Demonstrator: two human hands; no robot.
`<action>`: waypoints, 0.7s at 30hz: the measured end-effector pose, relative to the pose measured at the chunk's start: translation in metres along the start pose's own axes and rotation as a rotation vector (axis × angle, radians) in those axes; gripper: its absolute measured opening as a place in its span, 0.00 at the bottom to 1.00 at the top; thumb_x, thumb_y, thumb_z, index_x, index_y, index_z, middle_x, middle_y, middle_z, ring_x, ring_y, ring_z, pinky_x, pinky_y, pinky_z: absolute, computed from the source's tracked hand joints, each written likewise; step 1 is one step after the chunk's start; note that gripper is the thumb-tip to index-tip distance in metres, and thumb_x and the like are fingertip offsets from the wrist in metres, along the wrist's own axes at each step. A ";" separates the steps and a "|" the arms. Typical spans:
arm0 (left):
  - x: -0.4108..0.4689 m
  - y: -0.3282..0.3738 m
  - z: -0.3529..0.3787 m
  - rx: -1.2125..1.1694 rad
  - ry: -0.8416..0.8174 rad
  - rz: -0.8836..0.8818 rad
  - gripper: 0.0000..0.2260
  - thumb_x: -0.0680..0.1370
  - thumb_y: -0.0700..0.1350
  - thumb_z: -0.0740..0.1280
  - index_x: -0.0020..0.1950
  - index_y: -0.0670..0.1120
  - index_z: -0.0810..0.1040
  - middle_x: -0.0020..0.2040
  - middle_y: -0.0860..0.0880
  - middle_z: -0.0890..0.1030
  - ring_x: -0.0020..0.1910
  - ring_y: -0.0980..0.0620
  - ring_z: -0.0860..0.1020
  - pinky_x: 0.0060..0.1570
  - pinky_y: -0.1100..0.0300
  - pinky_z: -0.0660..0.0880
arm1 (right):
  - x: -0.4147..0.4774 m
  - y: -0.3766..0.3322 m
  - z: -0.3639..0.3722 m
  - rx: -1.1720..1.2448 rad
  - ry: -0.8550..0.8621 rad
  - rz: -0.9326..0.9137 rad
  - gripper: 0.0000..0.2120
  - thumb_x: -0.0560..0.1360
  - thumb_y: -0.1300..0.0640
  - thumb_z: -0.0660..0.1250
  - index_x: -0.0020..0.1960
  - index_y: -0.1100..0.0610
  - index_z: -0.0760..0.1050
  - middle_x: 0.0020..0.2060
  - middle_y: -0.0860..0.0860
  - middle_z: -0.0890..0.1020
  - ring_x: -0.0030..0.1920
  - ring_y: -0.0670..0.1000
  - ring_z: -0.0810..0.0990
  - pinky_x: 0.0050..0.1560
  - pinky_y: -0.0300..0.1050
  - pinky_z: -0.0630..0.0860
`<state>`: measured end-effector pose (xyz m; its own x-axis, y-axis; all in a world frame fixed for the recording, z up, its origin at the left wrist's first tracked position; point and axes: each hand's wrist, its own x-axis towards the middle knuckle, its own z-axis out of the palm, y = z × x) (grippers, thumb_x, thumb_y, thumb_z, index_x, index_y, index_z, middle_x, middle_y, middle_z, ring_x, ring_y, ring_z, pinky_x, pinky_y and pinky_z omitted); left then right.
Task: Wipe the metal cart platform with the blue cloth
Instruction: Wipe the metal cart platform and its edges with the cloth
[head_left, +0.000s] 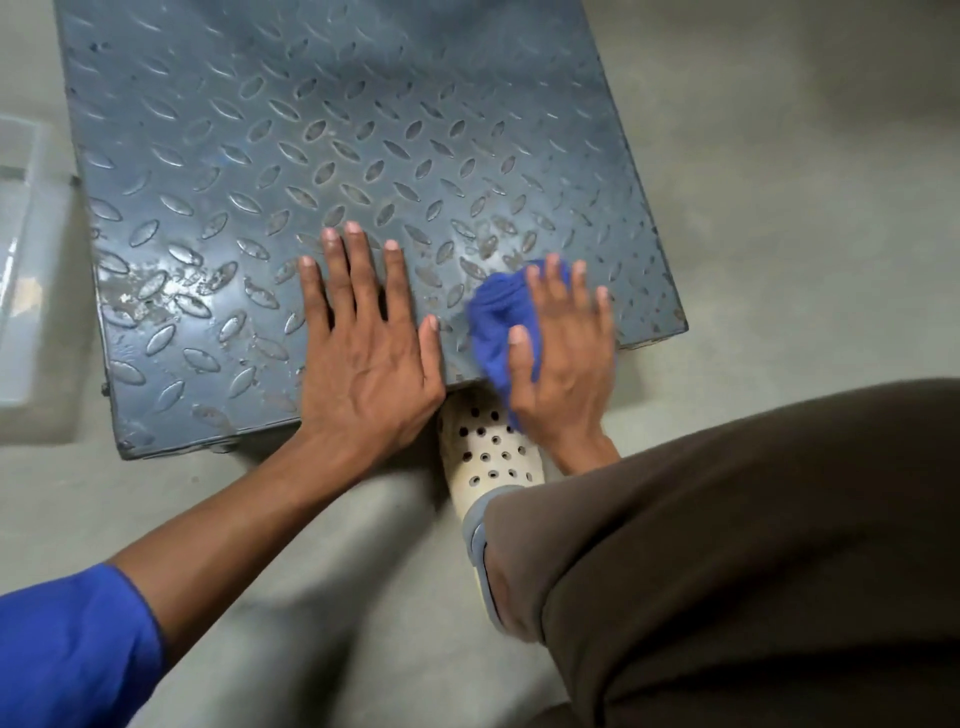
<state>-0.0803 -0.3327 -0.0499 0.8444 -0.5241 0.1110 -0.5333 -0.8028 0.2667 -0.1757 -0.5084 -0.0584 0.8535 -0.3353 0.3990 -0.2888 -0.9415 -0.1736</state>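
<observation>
Pressing down with both hands on the grey diamond-tread metal cart platform (311, 130), viewed from above. Left hand (363, 358): flat on the plate near its near edge, fingers straight and spread, palm down, holding nothing. Right hand (563, 358): lies on top of the bunched blue cloth (498, 317), fingers spread and fairly straight, thumb resting across the fabric; the cloth is pressed under the palm rather than gripped in a fist. This hand is slightly blurred. Cloth position: on the platform by its near edge, toward the right near corner, just beside my left thumb, with a fold hanging over the edge. Below that fold sits my cream perforated clog (488, 457) on the pale concrete floor (779, 208). Wet sheen shows on the tread at the left near part of the plate. A clear plastic container (21, 260) stands on the floor just beside the platform's left edge.
</observation>
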 end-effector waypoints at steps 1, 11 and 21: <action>0.001 0.002 0.001 -0.004 0.007 0.002 0.35 0.86 0.56 0.49 0.87 0.36 0.51 0.86 0.29 0.47 0.87 0.31 0.44 0.84 0.31 0.45 | -0.002 -0.007 0.002 0.024 -0.014 -0.062 0.28 0.86 0.47 0.53 0.82 0.60 0.67 0.82 0.57 0.66 0.84 0.61 0.62 0.83 0.65 0.58; 0.003 0.019 0.004 0.004 -0.014 0.026 0.34 0.87 0.56 0.49 0.88 0.38 0.49 0.87 0.31 0.44 0.87 0.31 0.42 0.84 0.30 0.44 | 0.009 0.058 -0.008 -0.060 -0.035 0.105 0.29 0.88 0.46 0.52 0.85 0.57 0.60 0.85 0.55 0.60 0.86 0.55 0.55 0.85 0.63 0.55; 0.009 0.037 0.010 -0.006 -0.029 0.049 0.33 0.88 0.57 0.46 0.88 0.38 0.48 0.87 0.30 0.43 0.87 0.32 0.41 0.83 0.28 0.43 | 0.014 0.103 -0.014 -0.040 0.030 0.121 0.27 0.86 0.51 0.56 0.83 0.57 0.67 0.83 0.54 0.67 0.85 0.54 0.60 0.84 0.62 0.58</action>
<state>-0.0932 -0.3700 -0.0483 0.8151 -0.5712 0.0964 -0.5740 -0.7740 0.2674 -0.2001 -0.6100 -0.0579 0.7982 -0.4466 0.4042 -0.4061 -0.8946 -0.1864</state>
